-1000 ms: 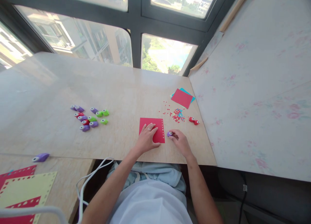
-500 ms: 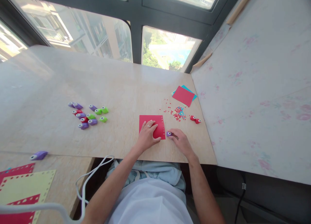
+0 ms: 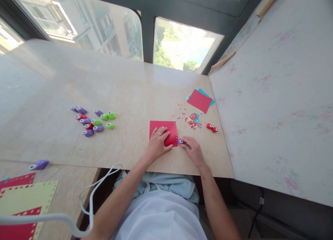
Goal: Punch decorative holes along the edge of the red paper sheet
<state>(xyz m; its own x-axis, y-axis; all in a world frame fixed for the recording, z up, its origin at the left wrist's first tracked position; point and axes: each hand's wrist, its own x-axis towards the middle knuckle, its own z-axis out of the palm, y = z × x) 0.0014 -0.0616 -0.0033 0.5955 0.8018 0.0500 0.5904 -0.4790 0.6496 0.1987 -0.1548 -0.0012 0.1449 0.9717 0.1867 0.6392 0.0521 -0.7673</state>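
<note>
The flat red square sheet of paper [image 3: 163, 132] lies on the pale stone desk [image 3: 130, 91], and everything turns on its right edge, where a row of small holes runs. The left hand [image 3: 158, 145] rests on the sheet's near half, fingers spread flat and gripping nothing. The right hand [image 3: 193, 150] pinches the small purple plastic paper punch [image 3: 180, 141], touching that edge's near end, its long axis pointing left into the sheet.

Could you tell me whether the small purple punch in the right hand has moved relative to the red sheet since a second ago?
Yes. The purple punch has closed leftward onto the red sheet's right edge.
</note>
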